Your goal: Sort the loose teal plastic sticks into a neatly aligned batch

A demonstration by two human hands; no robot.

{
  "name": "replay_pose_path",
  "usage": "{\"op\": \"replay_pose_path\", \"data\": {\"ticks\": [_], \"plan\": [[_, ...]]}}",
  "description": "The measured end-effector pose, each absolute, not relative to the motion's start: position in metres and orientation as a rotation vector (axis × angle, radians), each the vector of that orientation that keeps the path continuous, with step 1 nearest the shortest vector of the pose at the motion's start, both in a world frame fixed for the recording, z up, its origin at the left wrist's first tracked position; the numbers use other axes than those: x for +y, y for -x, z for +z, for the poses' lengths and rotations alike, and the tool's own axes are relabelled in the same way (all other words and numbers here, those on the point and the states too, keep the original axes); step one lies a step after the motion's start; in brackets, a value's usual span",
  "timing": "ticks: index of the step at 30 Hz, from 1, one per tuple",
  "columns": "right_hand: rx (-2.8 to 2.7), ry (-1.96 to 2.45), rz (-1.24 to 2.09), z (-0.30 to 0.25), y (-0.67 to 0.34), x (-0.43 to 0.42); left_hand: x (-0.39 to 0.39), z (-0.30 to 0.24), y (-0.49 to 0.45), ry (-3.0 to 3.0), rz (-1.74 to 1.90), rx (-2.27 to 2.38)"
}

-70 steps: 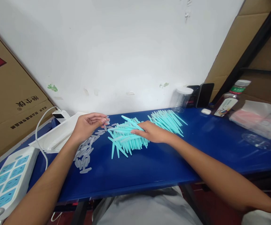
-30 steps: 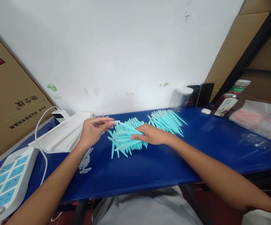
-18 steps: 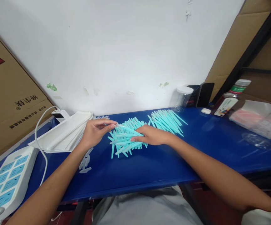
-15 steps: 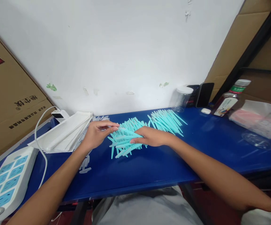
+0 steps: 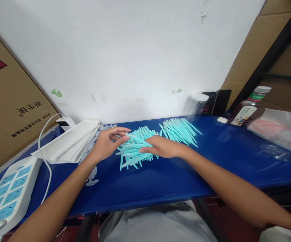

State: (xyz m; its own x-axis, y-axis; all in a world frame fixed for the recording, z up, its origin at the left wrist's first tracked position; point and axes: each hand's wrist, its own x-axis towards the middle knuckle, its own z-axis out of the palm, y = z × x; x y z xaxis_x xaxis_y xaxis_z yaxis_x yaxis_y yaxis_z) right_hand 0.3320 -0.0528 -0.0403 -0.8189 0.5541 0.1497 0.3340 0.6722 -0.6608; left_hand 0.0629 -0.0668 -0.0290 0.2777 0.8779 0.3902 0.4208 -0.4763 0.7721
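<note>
My right hand [image 5: 164,146] is wrapped around a bunch of thin turquoise sticks, which look like eyebrow razors [image 5: 135,145], with their pale tips fanned out to the left. At one of those tips, thumb and forefinger of my left hand [image 5: 111,139] close on the translucent cap; the other left fingers are curled. Beneath and behind the bunch lies a pile of more turquoise razors [image 5: 143,131]. Loose translucent caps [image 5: 92,176] lie on the blue table left of the pile, partly hidden by my left forearm.
A second razor heap [image 5: 179,131] lies to the right. White paper sheets [image 5: 70,144], a power strip [image 5: 11,188] and a white cable [image 5: 40,141] are at left. A clear jar [image 5: 197,106], a phone [image 5: 221,102], a bottle [image 5: 248,107] and a plastic bag [image 5: 276,127] stand at right.
My left thumb and forefinger have shifted slightly at the razor tip, and the forefinger reaches a bit farther over it. The right hand keeps its hold; the view has moved slightly.
</note>
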Motion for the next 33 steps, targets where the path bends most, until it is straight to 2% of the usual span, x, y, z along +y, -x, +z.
{"op": "replay_pose_path", "data": {"ticks": [13,33], "plan": [[-2.563,0.743,0.842,-0.042,-0.333,-0.053,-0.067,-0.027,-0.058,-2.196,0.786,1.083],[-2.525,0.867,0.780,-0.042,-0.337,-0.046,-0.062,-0.019,-0.047,-2.122,1.019,1.195]]}}
